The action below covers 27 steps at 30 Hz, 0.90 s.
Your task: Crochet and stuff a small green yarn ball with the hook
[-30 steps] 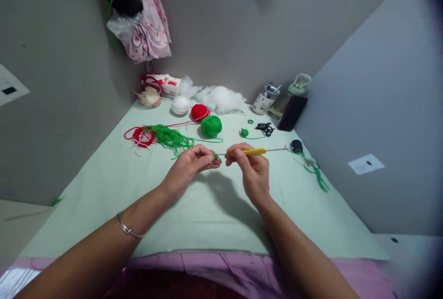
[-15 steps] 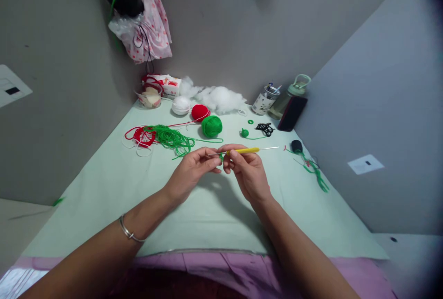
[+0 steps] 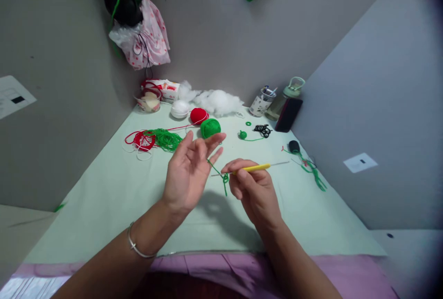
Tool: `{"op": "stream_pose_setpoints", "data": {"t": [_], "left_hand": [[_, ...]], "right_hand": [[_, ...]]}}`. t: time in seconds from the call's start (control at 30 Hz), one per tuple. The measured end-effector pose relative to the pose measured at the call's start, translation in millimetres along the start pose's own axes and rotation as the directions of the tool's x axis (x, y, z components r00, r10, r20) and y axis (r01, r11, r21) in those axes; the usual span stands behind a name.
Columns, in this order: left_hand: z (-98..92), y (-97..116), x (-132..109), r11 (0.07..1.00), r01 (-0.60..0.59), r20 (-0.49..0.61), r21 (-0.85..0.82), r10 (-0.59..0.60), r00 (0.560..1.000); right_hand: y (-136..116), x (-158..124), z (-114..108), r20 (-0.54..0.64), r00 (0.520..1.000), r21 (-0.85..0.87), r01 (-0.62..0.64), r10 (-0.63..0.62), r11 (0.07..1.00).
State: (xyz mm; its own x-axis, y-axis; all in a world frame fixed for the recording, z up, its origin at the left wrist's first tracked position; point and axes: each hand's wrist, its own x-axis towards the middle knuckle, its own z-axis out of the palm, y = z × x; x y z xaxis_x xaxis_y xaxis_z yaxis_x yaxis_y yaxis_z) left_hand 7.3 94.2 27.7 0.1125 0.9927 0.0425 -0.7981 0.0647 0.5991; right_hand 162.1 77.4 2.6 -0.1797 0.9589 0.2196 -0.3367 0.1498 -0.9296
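My right hand grips the yellow handle of a crochet hook, whose thin metal tip points left. A small loop of green yarn hangs on the hook near that tip, its short tail dangling. From the loop a strand of yarn runs up and left to my left hand. That hand is turned palm up with its fingers spread, and the strand passes at its fingers. Behind the left fingertips lies a green yarn ball.
Green yarn strands and red yarn lie at left. Further back are a red ball, a white ball and white stuffing. At right stand a pen cup, a bottle and a dark phone.
My left hand has moved away from the hook, turned palm up and opened its fingers. My right hand has come slightly down and right with the hook. The green loop now hangs in plain view.
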Motion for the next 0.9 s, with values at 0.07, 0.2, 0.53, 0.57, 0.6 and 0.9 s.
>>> {"op": "stream_pose_setpoints", "data": {"t": [0.07, 0.2, 0.53, 0.57, 0.6, 0.9], "left_hand": [[-3.0, -0.4, -2.2, 0.936, -0.223, 0.096, 0.273, 0.204, 0.974], [-21.4, 0.6, -15.3, 0.452, -0.449, 0.385, 0.771, 0.23, 0.894], [-14.6, 1.7, -37.2, 0.759, 0.057, 0.142, 0.649, -0.195, 0.97], [-13.3, -0.5, -37.1, 0.776, 0.075, 0.121, 0.626, -0.191, 0.974], [-12.7, -2.9, -37.0, 0.793, 0.091, 0.1, 0.603, -0.188, 0.977], [-16.1, -12.0, -38.3, 0.848, 0.156, -0.006, 0.507, -0.178, 0.984]], "right_hand": [[-2.7, -5.6, 0.9, -0.027, 0.999, 0.019, 0.028, -0.028, 0.999], [-5.5, -14.8, -0.3, -0.108, 0.988, -0.006, 0.111, -0.111, 0.994], [-1.0, -35.7, 0.9, -0.109, 0.947, -0.277, 0.264, -0.304, 0.924], [-1.4, -36.7, 2.4, -0.113, 0.944, -0.296, 0.264, -0.309, 0.918], [-1.6, -37.6, 3.8, -0.12, 0.943, -0.309, 0.261, -0.309, 0.915], [3.3, -41.1, 6.2, -0.181, 0.934, -0.331, 0.238, -0.309, 0.913]]}}
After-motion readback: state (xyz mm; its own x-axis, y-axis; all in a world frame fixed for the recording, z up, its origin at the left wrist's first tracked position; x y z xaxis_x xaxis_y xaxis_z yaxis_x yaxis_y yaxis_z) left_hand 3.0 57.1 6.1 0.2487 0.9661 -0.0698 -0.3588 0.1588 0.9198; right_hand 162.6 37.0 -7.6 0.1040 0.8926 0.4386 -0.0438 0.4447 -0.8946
